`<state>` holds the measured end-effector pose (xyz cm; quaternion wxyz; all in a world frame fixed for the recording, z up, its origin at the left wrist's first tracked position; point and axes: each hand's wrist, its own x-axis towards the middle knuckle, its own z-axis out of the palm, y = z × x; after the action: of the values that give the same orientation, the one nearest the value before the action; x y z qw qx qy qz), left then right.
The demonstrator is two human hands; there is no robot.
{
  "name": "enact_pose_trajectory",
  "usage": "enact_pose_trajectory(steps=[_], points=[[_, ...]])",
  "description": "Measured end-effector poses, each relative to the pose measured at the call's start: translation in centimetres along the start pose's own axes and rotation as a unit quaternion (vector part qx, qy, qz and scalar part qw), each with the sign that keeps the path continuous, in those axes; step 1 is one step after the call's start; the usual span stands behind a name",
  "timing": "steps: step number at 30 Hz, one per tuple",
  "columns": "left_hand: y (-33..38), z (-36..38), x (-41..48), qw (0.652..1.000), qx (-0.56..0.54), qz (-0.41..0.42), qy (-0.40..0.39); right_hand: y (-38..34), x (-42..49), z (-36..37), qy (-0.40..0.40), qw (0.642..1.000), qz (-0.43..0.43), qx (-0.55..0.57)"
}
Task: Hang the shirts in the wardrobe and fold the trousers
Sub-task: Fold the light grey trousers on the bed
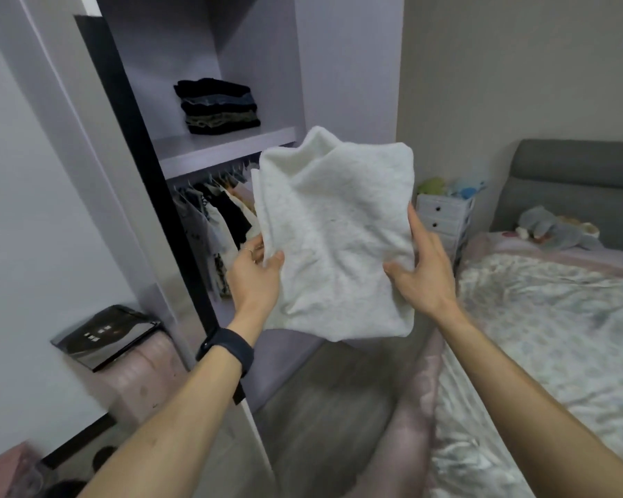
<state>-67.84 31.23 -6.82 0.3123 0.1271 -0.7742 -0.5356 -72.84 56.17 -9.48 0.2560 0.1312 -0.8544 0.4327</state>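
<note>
I hold a folded white fleecy garment (335, 231) up in front of the open wardrobe (202, 66). My left hand (256, 274) grips its lower left edge, thumb on top. My right hand (421, 271) holds its right side, thumb on the front and fingers behind. A stack of folded dark trousers (218, 106) lies on the wardrobe shelf (227, 147) beyond the garment. Below the shelf, several shirts hang on a rail (216, 206).
A bed (554, 336) with a patterned cover and a grey headboard fills the right side. A white drawer unit (443, 217) with soft toys stands beside it. A shiny black box (105, 336) sits on a pink stool at the left.
</note>
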Motion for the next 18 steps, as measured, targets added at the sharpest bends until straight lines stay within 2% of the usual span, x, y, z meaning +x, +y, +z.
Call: enact_pose_trajectory(steps=[4, 8, 18], points=[[-2.3, 0.7, 4.5, 0.999, 0.016, 0.005, -0.042, 0.8, 1.4, 3.8, 0.031, 0.999, 0.028, -0.016], [-3.1, 1.8, 7.9, 0.998, -0.018, -0.001, -0.054, 0.3, 3.1, 5.4, 0.056, 0.997, 0.04, -0.033], [-2.5, 5.2, 17.4, 0.999, -0.041, 0.001, -0.006, -1.5, 12.1, 8.8, 0.094, 0.994, 0.008, -0.06]])
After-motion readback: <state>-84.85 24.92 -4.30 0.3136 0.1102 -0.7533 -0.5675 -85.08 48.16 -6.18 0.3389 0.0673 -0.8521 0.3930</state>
